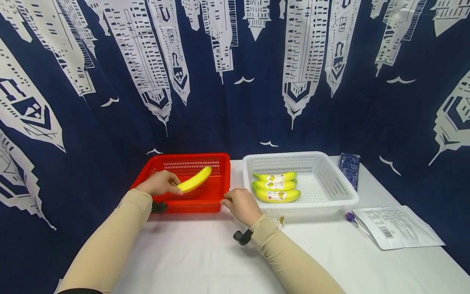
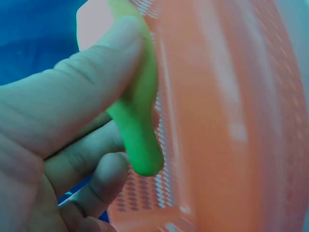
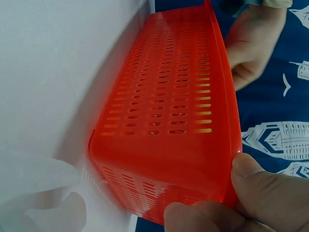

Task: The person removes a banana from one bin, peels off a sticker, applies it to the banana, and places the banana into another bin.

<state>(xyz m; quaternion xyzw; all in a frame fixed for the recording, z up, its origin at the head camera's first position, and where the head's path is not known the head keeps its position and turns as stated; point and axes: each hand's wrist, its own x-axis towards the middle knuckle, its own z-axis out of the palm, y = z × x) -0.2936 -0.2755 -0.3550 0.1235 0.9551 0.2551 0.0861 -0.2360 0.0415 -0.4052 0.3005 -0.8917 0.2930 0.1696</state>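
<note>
My left hand (image 1: 160, 183) pinches a yellow banana (image 1: 196, 180) by one end, over the red basket (image 1: 205, 207). In the left wrist view the thumb presses the banana's greenish end (image 2: 140, 140) from one side, with fingers behind it. My right hand (image 1: 242, 205) is at the red basket's near right corner. Its thumb and fingers grip the rim there, as the right wrist view shows. Three yellow bananas (image 1: 276, 185) with labels lie side by side at the left in the white basket (image 1: 301, 209).
A dark blue packet (image 1: 349, 169) lies right of the white basket. Farther forward on the white table (image 1: 191, 261) are a white printed pouch (image 1: 400, 226) and a purple-topped stick (image 1: 350, 217). A dark blue cloth with white buildings (image 1: 235, 110) hangs behind the baskets.
</note>
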